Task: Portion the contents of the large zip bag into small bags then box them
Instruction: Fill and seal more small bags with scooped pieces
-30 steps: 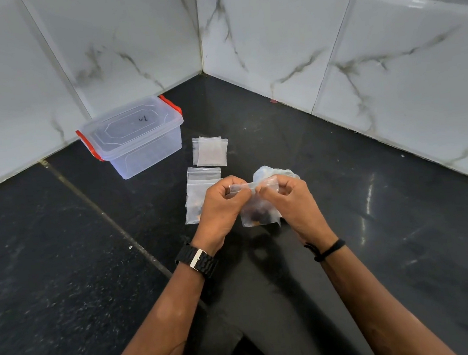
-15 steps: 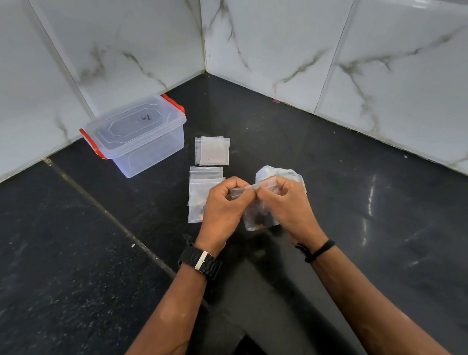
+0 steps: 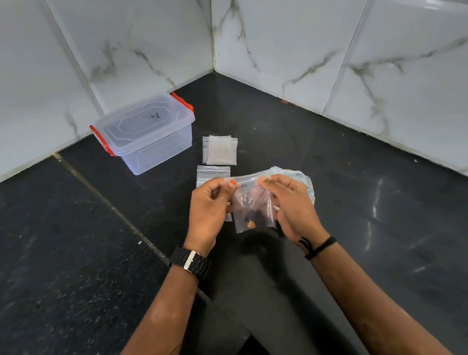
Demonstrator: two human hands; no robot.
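Both hands are holding a small bag (image 3: pixel 254 204) above the dark floor (image 3: pixel 64 265): the left hand (image 3: pixel 208 208) is pinching its top left corner, the right hand (image 3: pixel 292 200) is gripping its right side. The lidded box (image 3: pixel 148 134) is sitting near the wall.

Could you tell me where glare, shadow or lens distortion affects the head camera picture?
Head view: bright streaks of glare lie on the polished black floor to the right of the right hand; a soft shadow falls beneath the small bag that both hands hold; the wide-angle lens bends the wall tile seams; focus looks sharp throughout.
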